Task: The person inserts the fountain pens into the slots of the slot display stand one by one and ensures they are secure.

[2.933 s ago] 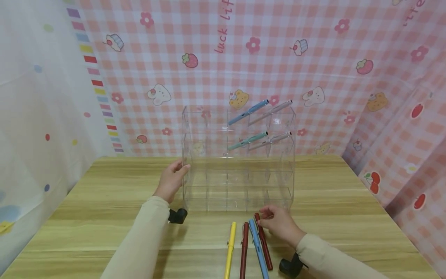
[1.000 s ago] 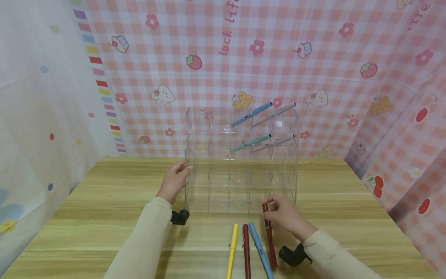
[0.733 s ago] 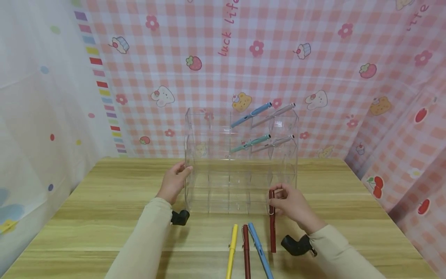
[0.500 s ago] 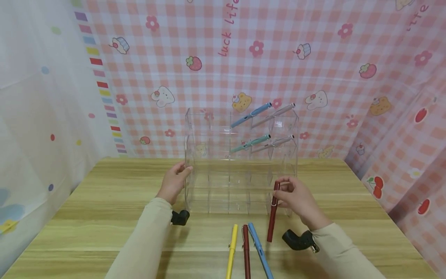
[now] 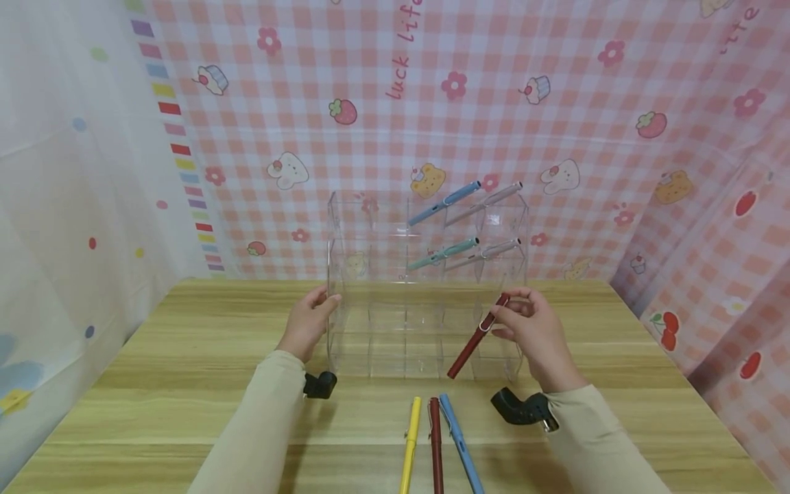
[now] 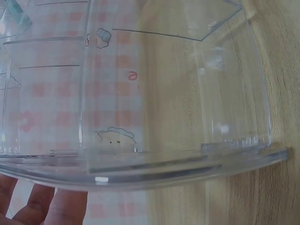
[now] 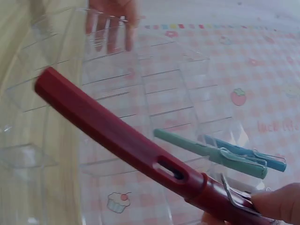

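In the head view my right hand (image 5: 535, 333) pinches a dark red fountain pen (image 5: 474, 343) by its clipped cap, in front of the lower right of a clear acrylic pen rack (image 5: 387, 343). The pen slants, its cap end up to the right and its other end down to the left. My left hand (image 5: 306, 321) grips the rack's left side panel, its fingers (image 6: 65, 206) showing along that panel's edge in the left wrist view. Pens lie on the rack's upper tiers: a blue one (image 5: 446, 204), a green one (image 5: 444, 254) and two pale pinkish ones (image 5: 484, 204).
On the wooden table (image 5: 204, 384) in front of the rack lie a yellow pen (image 5: 411, 442), another dark red pen (image 5: 435, 442) and a blue pen (image 5: 461, 442). A pink checked cloth (image 5: 370, 151) hangs right behind the table.
My right hand has lifted the dark red pen off the table beside the blue one, moved it up and right to the rack, and tilted it. My left hand keeps its hold.
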### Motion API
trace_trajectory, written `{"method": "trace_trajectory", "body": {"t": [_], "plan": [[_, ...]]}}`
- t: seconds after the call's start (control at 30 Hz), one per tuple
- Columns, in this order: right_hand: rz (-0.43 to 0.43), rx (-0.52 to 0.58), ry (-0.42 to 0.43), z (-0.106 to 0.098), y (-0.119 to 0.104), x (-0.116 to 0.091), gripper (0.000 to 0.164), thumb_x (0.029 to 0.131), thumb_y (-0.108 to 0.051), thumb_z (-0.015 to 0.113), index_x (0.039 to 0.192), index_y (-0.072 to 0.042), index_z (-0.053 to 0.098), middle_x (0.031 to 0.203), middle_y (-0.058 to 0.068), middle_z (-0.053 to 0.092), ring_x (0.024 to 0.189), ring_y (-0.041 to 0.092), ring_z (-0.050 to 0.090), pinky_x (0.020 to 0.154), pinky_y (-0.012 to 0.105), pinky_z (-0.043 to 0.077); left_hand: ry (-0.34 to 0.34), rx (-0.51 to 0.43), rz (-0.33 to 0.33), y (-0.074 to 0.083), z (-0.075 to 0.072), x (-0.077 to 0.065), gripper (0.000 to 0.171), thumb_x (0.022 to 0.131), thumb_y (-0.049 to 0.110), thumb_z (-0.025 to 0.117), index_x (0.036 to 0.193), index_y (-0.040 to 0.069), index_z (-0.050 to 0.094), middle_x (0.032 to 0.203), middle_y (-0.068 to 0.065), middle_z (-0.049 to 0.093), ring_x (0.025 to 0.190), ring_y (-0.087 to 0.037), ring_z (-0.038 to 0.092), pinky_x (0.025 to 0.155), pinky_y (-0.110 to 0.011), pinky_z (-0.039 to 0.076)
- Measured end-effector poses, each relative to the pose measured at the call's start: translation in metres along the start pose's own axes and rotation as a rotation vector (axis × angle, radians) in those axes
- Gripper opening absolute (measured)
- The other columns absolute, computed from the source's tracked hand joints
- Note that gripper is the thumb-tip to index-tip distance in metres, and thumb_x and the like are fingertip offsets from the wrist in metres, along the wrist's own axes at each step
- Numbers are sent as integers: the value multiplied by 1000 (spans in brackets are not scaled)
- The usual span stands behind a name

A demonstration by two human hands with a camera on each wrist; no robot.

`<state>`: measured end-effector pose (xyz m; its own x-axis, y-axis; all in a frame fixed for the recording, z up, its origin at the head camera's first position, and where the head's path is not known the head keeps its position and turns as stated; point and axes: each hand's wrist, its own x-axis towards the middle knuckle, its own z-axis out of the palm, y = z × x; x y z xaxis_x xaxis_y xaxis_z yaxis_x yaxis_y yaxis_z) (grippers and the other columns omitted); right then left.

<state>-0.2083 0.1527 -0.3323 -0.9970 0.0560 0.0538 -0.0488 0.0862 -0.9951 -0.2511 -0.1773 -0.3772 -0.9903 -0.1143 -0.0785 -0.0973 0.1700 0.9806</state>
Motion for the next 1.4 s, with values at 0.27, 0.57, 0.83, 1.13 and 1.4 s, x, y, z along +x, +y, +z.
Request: {"method": "trace_trajectory", "body": {"t": [0.27, 0.57, 0.83, 1.13, 1.4], "plan": [[-18, 153, 147, 10, -7, 5, 24, 93, -6, 62, 111, -9, 47, 90, -1, 59, 76, 7, 65, 70, 25, 57, -6, -28, 12, 2, -1, -1, 55, 101, 27, 51, 149, 5, 36, 146, -20, 38, 134, -35, 38, 103, -51, 41], [-89, 323, 283, 24, -9, 15, 23, 90, 1, 63, 101, -12, 48, 83, -3, 61, 71, 7, 67, 64, 23, 57, 2, -34, 1, 2, -1, -1, 55, 101, 27, 52, 149, 6, 35, 147, -20, 37, 134, -34, 37, 103, -50, 41], [-134, 389, 359, 36, -6, 25, 24, 89, 3, 64, 102, -9, 48, 81, -1, 58, 68, 7, 66, 63, 23, 56, -2, -27, -10, 2, -1, 0, 56, 101, 28, 51, 150, 7, 34, 149, -20, 34, 136, -35, 35, 104, -50, 40], [-141, 416, 395, 48, 4, 32, 26, 87, 6, 63, 95, -13, 48, 80, -1, 56, 66, 7, 58, 60, 22, 56, 5, -45, 0, 1, 0, 0, 55, 100, 25, 52, 149, 6, 36, 146, -20, 39, 133, -35, 39, 104, -51, 40], [-126, 388, 386, 59, 10, 31, 25, 87, 7, 63, 99, -6, 47, 85, 2, 53, 66, 7, 58, 60, 21, 54, 6, -35, 1, 1, 0, -1, 55, 100, 26, 52, 149, 6, 36, 144, -19, 42, 131, -34, 41, 103, -51, 40]]}}
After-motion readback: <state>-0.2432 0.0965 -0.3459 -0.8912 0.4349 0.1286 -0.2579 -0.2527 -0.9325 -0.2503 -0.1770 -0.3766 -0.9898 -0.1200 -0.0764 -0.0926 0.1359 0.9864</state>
